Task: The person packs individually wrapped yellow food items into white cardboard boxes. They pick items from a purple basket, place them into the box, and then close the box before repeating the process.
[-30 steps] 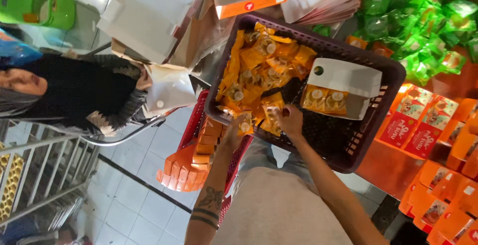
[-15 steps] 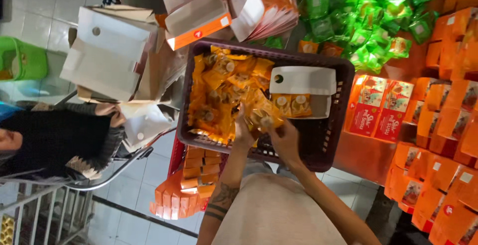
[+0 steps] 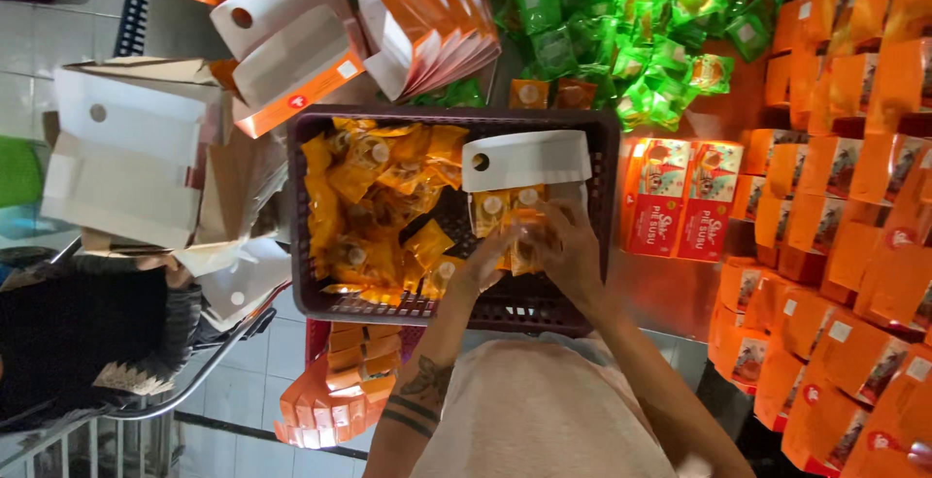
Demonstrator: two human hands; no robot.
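Small yellow-orange snack packets sit between my fingers, each with a pale round mark on its face, stood side by side in the open white box. That box lies in the dark plastic basket with its flap raised. A loose heap of packets fills the basket's other half, tumbled at all angles.

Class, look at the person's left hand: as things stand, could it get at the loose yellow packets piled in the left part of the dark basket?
Probably yes. The left hand is already inside the basket, right beside the yellow packets, and nothing covers them.
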